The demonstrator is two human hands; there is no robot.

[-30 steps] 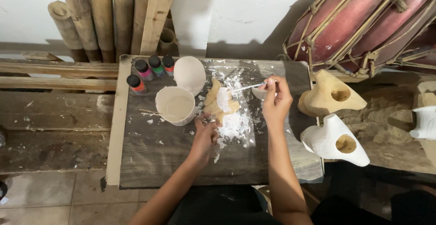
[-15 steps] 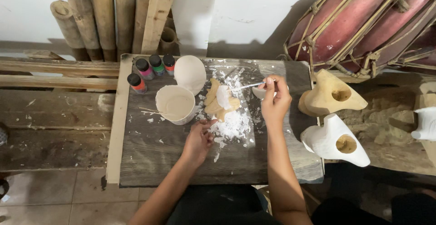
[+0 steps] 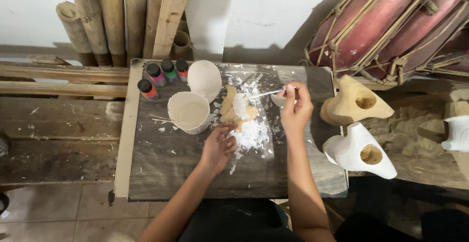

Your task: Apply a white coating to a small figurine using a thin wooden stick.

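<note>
Head view: right hand (image 3: 296,109) pinches a thin brush (image 3: 266,94) at frame centre, tip over the wooden piece (image 3: 229,111). Left hand (image 3: 218,146), fingers curled, steadies that piece's lower edge. White tub (image 3: 188,112) stands just left; lower board (image 3: 195,173) lies bare.

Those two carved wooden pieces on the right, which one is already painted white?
The nearer carved piece, lower right by the board's edge, is coated white all over. The other carved piece, just behind it, is bare pale wood. Both show a round hollow.
</note>
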